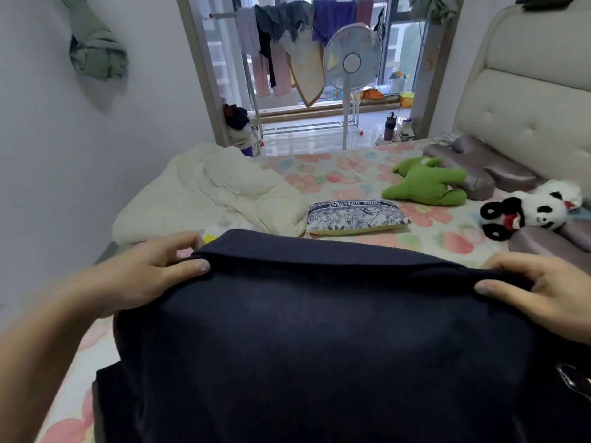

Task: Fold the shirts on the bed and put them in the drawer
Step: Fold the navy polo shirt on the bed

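A dark navy shirt [319,340] fills the lower half of the head view, spread over the flowered bed [351,174]. My left hand [144,276] pinches the shirt's far left edge between thumb and fingers. At the far right edge, my right hand [540,295] grips the cloth the same way, thumb on top. The far edge between the two hands is raised and rolled toward me. No drawer is in view.
A crumpled cream blanket [224,193] lies at the bed's far left. A printed small pillow [355,215], a green plush toy [425,183] and a panda plush [537,209] lie beyond the shirt. Grey pillows [479,174] and a padded headboard [527,100] stand at the right.
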Available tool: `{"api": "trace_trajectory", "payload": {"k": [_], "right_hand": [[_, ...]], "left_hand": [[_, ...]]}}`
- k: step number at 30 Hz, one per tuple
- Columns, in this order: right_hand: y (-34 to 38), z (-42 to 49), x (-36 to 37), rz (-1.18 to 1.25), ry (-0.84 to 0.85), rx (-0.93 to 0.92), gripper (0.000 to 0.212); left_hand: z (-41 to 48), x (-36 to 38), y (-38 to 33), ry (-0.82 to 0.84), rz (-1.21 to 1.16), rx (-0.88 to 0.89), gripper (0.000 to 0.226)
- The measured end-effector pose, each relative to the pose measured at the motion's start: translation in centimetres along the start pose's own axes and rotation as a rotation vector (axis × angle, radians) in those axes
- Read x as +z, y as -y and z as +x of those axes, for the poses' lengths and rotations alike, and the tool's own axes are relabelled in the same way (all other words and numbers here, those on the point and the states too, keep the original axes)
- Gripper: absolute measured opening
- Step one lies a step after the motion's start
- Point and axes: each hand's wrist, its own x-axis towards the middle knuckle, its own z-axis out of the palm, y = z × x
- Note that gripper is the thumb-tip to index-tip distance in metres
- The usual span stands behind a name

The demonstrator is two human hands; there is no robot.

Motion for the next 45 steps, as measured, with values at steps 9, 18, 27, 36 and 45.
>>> {"api": "trace_trajectory", "payload": {"k": [9, 18, 27, 36, 45], "right_hand": [[-14.7, 11.2, 18.0, -0.199, -0.038, 0.423, 0.034], [-26.3, -1.1, 37.5, 0.049, 0.046, 1.222, 0.068], [-26.5, -11.5, 41.0, -0.033, 0.199, 1.152, 0.036], [-26.1, -17.1, 39.5, -0.062, 0.139, 1.143, 0.038], [-25.2, -20.4, 37.3, -0.303, 0.194, 1.136, 0.035]], "left_hand": [[20.1, 14.6, 14.2, -0.368, 0.424, -0.184, 0.046], [9.0, 38.7, 32.1, -0.156, 0.071, -0.819, 0.073], [5.5, 44.4, 31.9, -0.317, -0.097, -0.825, 0.03], [0.5, 43.8, 32.8, -0.124, 0.093, -0.85, 0.033], [-2.3, 42.3, 32.9, -0.088, 0.298, -0.827, 0.031]]}}
